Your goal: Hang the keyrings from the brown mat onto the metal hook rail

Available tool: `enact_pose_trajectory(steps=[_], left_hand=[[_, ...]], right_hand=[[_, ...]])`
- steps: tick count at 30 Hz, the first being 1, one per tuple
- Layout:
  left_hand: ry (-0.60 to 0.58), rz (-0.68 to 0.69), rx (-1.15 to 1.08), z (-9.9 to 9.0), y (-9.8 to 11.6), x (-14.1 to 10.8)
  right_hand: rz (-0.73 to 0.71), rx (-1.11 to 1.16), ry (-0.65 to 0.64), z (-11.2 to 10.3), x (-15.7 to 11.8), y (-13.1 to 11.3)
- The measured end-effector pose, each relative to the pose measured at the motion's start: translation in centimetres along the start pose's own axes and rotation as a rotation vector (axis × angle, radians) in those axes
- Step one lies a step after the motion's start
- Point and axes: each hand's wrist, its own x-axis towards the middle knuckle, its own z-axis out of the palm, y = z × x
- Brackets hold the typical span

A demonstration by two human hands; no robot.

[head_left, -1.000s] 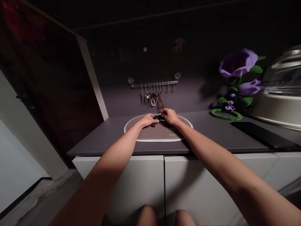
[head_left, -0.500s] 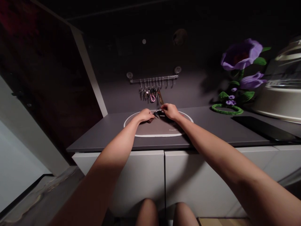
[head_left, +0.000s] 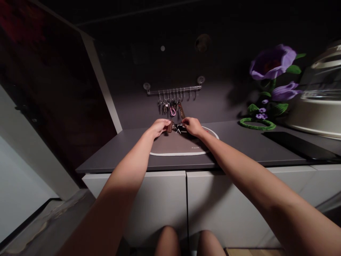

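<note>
Two bare hands work over a rounded mat, smooth and grey-brown with a pale rim, on a matte dark grey countertop. The left hand pinches a brown, block-shaped fob near the mat's back edge. Slender metallic keys show just beside the fob, between the hands; whether they touch the mat cannot be told. The right hand has its fingers drawn together at the lower end of a narrow brown strap; whether it grips the strap cannot be told.

Behind, a clear rail with round end mounts and slim hooks crosses the dark wall, bearing small hanging keys and a pink loop. Towards the countertop's right back corner stand soft-looking purple flowers with a fuzzy green ring at their base, beside a rounded cream appliance. A flat black slab lies near the right front edge. The left arm hides the mat's left edge; the right forearm covers its right front corner.
</note>
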Motion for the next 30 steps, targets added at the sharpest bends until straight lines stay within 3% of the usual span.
enact_pose_trajectory(steps=[12, 23, 30], left_hand=[[-0.123, 0.092, -0.323, -0.6, 0.4, 0.3], [-0.122, 0.125, -0.415, -0.6, 0.5, 0.4], [-0.205, 0.158, -0.429, -0.3, 0.2, 0.4]], right_hand=[[-0.027, 0.021, -0.016, -0.2, -0.3, -0.5], [-0.175, 0.234, 0.016, -0.4, -1.2, -1.9], [-0.189, 0.279, 0.029, -0.2, -1.4, -2.3]])
